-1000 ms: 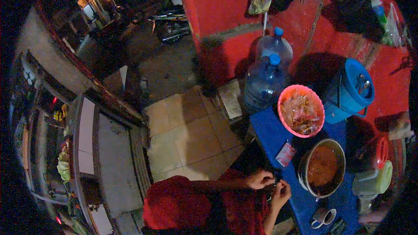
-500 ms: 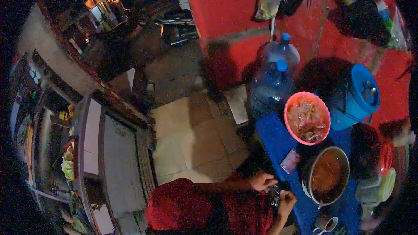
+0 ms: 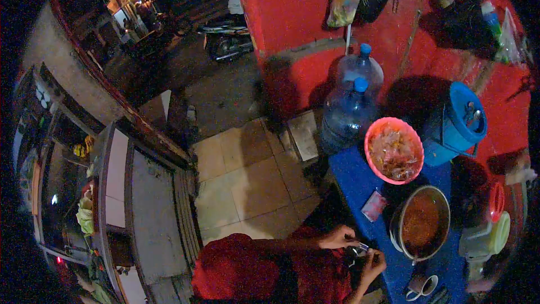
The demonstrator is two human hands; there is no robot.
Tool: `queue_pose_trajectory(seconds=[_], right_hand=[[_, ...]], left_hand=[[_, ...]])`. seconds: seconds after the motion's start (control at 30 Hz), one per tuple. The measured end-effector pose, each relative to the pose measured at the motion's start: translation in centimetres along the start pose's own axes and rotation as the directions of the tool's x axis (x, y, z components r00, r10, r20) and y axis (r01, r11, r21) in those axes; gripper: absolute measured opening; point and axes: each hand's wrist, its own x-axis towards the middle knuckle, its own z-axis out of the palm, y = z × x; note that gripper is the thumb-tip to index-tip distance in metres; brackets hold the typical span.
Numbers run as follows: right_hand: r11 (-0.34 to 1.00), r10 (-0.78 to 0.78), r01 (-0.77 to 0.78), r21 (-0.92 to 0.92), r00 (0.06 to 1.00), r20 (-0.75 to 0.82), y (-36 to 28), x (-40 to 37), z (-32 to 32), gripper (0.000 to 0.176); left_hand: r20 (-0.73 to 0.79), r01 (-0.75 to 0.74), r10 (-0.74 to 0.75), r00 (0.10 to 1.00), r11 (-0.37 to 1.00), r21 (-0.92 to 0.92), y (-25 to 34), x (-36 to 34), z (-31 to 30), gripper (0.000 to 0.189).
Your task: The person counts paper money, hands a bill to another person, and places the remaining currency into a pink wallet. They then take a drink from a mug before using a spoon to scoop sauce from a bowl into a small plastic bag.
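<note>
Both my hands are together over the near edge of the blue table (image 3: 351, 171). My left hand (image 3: 337, 237) has its fingers closed on one side of a small clear plastic bag (image 3: 358, 249). On the other side, my right hand (image 3: 373, 263) pinches the same shiny plastic; its details are too dark to make out. Right of my hands stands a metal pot (image 3: 396, 242) of reddish-brown sauce (image 3: 423, 219). A flat plastic packet with pink print (image 3: 374, 206) lies beside the pot. Behind it, a pink bowl (image 3: 368, 149) holds several clear plastic bags with orange-brown contents (image 3: 394, 152).
A white mug (image 3: 428, 286) is at the table's near end. A blue lidded bucket (image 3: 444, 138) and large water bottles (image 3: 349, 110) stand at the back. Bags (image 3: 344, 0) hang on the red wall (image 3: 292, 11). Left are a cabinet (image 3: 115, 186) and tiled floor (image 3: 259, 180).
The plastic between my hands now shows stretched out toward my right hand, and my fingers have shifted slightly. The view has moved a little; the table things stay in place.
</note>
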Motion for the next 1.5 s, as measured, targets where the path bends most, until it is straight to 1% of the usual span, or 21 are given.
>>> queue_pose_trajectory(seconds=[0.07, 0.13, 0.23, 0.3, 0.47, 0.57, 0.63, 0.73, 0.77, 0.83, 0.87, 0.93, 1.07, 1.13, 1.17, 1.23, 1.27, 1.37, 1.43, 1.47, 1.5], right_hand=[[1.0, -0.025, 0.024, -0.011, 1.0, -0.004, 0.8, -0.2, 0.2, 0.023], [0.998, -0.052, 0.052, -0.02, 0.999, -0.008, 1.3, 0.0, 0.5, 0.023], [0.997, -0.075, 0.075, -0.008, 0.994, -0.083, 1.3, 0.2, 0.7, 0.022], [1.0, 0.015, -0.014, 0.01, 0.996, -0.083, 0.7, 0.2, 0.5, 0.021], [0.998, 0.026, -0.023, 0.061, 0.998, -0.051, -1.8, 0.5, 0.4, 0.021], [0.995, 0.043, -0.037, 0.088, 0.997, -0.063, -1.2, 0.4, 0.4, 0.022], [0.994, 0.063, -0.055, 0.096, 0.994, -0.085, -1.5, 0.4, 0.4, 0.022], [0.996, 0.082, -0.077, 0.049, 0.99, -0.118, -1.9, 0.4, 0.3, 0.021], [0.997, 0.069, -0.064, 0.047, 0.991, -0.111, -1.4, 0.3, 0.3, 0.022], [0.998, 0.057, -0.053, 0.044, 0.993, -0.106, -0.4, 0.0, 0.8, 0.022], [0.997, 0.06, -0.053, 0.06, 0.991, -0.118, 0.0, -0.1, 1.1, 0.023], [0.996, 0.067, -0.058, 0.071, 0.989, -0.133, -0.2, -0.2, 1.1, 0.024], [0.991, 0.114, -0.104, 0.081, 0.984, -0.134, -0.8, -0.2, 0.7, 0.024], [0.991, 0.123, -0.116, 0.07, 0.986, -0.113, -0.7, -0.4, 0.6, 0.023], [0.989, 0.12, -0.111, 0.095, 0.989, -0.091, -0.5, -0.7, 0.6, 0.023], [0.987, 0.12, -0.11, 0.12, 0.99, -0.074, -0.5, -1.1, 0.4, 0.023], [0.992, 0.068, -0.063, 0.112, 0.997, -0.04, -0.7, -1.1, 0.5, 0.022], [0.995, -0.044, 0.046, 0.093, 0.999, -0.029, -1.8, -0.8, 1.3, 0.021], [0.991, -0.104, 0.108, 0.083, 0.993, -0.053, -2.3, -0.9, 1.4, 0.02], [0.993, -0.092, 0.091, 0.069, 0.996, 0.008, -2.6, -0.8, 1.1, 0.02], [0.996, -0.08, 0.076, 0.055, 0.994, 0.069, -2.7, -0.6, 1.0, 0.019]], left_hand=[[0.043, 0.059, -0.063, 0.997, 0.996, 0.072, -0.8, -0.2, 0.7, 0.021], [-0.083, -0.051, 0.044, 0.996, 0.995, -0.084, -3.2, -0.3, 2.7, 0.021], [-0.178, -0.132, 0.116, 0.977, 0.988, -0.078, -4.1, -0.1, 3.5, 0.022], [-0.132, -0.097, 0.093, 0.987, 0.995, -0.028, -3.9, 0.2, 3.1, 0.023], [-0.095, -0.027, 0.033, 0.995, 0.997, 0.066, -4.6, 0.6, 3.2, 0.022], [-0.083, -0.053, 0.055, 0.995, 0.998, 0.031, -2.6, 1.0, 2.2, 0.023], [-0.126, -0.136, 0.105, 0.986, 0.955, -0.264, -2.9, 1.1, 2.7, 0.025], [-0.104, -0.23, 0.219, 0.97, 0.967, -0.108, -2.7, 1.1, 1.9, 0.023], [-0.103, -0.23, 0.219, 0.97, 0.967, -0.108, -3.0, 1.1, 1.9, 0.023], [0.01, -0.027, 0.027, 1.0, 1.0, 0.0, -4.1, 1.0, 2.2, 0.021], [0.012, -0.028, 0.028, 1.0, 1.0, -0.001, -4.6, 1.0, 2.6, 0.021], [-0.119, -0.121, 0.111, 0.987, 0.99, -0.076, -4.6, 1.0, 3.1, 0.023], [-0.144, -0.067, 0.037, 0.989, 0.974, -0.215, -3.4, 0.9, 2.6, 0.028], [-0.16, -0.096, 0.09, 0.983, 0.995, -0.027, -3.0, 1.0, 1.8, 0.029], [-0.156, -0.096, 0.091, 0.983, 0.995, -0.029, -2.8, 1.0, 1.5, 0.029], [0.028, 0.111, -0.118, 0.993, 0.976, 0.188, -1.0, 1.2, 0.2, 0.028], [0.032, 0.11, -0.118, 0.993, 0.976, 0.188, -0.2, 1.2, -0.2, 0.028], [0.129, 0.001, -0.011, 0.992, 0.997, 0.079, 0.8, 1.0, -0.2, 0.027], [0.018, -0.199, 0.211, 0.977, 0.946, -0.254, 0.5, 0.7, 1.4, 0.025], [0.014, -0.201, 0.211, 0.977, 0.947, -0.251, 0.1, 0.5, 1.7, 0.025], [0.003, -0.206, 0.208, 0.978, 0.97, -0.132, 0.0, 0.4, 1.7, 0.02]])
